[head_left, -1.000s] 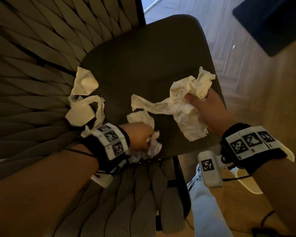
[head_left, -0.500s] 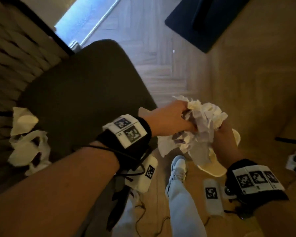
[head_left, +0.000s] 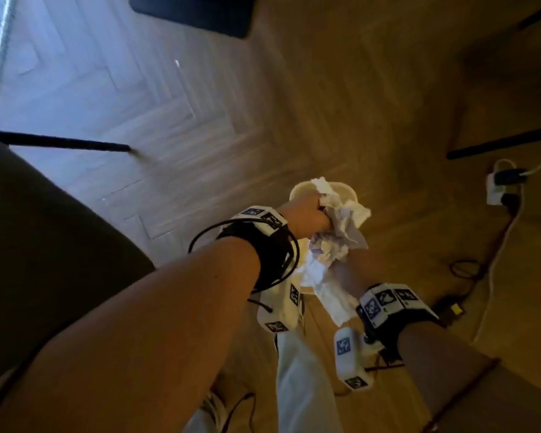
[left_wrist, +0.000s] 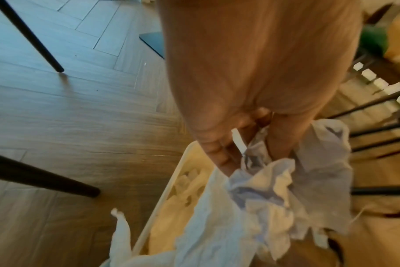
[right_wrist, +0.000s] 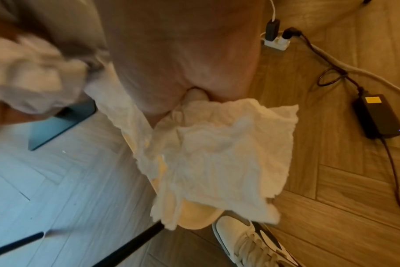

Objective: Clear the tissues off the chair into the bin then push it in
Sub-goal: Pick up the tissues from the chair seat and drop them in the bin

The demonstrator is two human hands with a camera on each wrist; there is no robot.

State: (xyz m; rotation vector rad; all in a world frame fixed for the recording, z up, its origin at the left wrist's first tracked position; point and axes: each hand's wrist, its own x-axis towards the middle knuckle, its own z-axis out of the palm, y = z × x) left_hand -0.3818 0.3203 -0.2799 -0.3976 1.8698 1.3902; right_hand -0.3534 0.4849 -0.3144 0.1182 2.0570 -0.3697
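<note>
While both hands, the left hand (head_left: 306, 215) and right hand (head_left: 344, 270), clench crumpled white paper tissues (head_left: 341, 226) directly above the round cream plastic bin (head_left: 297, 190) on the floor, the dumping step looks underway, and next both grips must release.

Both arms reached forward and down; left hand (head_left: 306, 217) just above right hand (head_left: 345, 270), fingers curled shut.

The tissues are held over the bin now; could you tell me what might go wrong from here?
1. The tissues hang wider than the bin, so loose ends may drop onto the floor when the left hand and right hand release.
2. Cables trail nearby, a possible snag for a shoe.
</note>
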